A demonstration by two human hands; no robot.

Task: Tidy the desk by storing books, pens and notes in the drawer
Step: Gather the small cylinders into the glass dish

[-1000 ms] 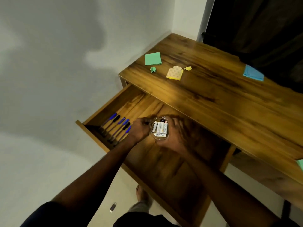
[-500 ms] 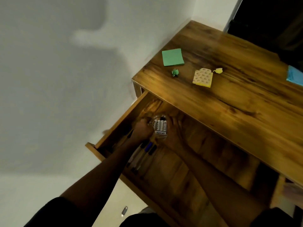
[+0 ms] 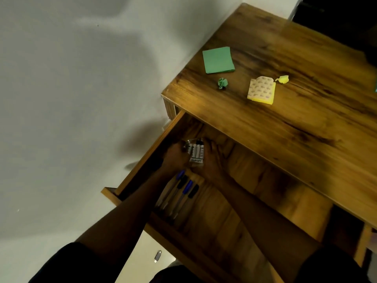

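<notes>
Left hand: your left hand (image 3: 173, 158) is curled against the left edge of the battery pack (image 3: 196, 152), gripping it.
Right hand: your right hand (image 3: 212, 158) wraps the pack's right side, fingers dim but closed around it.
Pack: you've got it low in the open drawer (image 3: 142, 170), near the far left corner.
Pens: the pens (image 3: 183, 186) lie side by side in the drawer, just below your left wrist.
Notes: on the desk (image 3: 285, 129) sit the green pad (image 3: 218, 60), the crumpled green note (image 3: 222, 83), the yellow pad (image 3: 261, 90) and the crumpled yellow note (image 3: 283, 79).
</notes>
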